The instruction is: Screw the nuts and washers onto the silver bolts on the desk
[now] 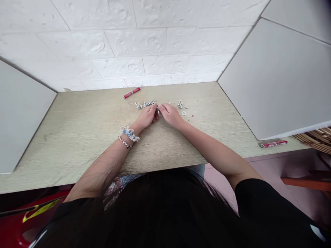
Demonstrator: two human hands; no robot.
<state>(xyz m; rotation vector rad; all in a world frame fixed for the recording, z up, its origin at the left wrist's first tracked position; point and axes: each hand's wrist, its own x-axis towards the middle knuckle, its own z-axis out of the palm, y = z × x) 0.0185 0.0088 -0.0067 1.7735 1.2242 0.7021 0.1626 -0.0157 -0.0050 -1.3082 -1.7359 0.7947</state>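
Note:
My left hand point(147, 116) and my right hand point(169, 114) meet over the middle of the wooden table, fingers closed round a small metal bolt point(158, 108) that is mostly hidden between them. Just left of and behind my left hand are several silver bolts, one upright point(139, 105) on its head. To the right of my right hand stand a pair of bolts point(180, 104), with a nut point(186, 107) and a flat washer point(183, 113) lying beside them. A blue and white scrunchie and a chain bracelet circle my left wrist.
A red marker point(131, 92) lies near the white brick wall point(155, 41). Another red marker point(273, 144) rests at the table's right front edge, near a wicker basket point(317, 137). Pale panels rise at the left point(20, 113) and right point(276, 79) of the table point(165, 148).

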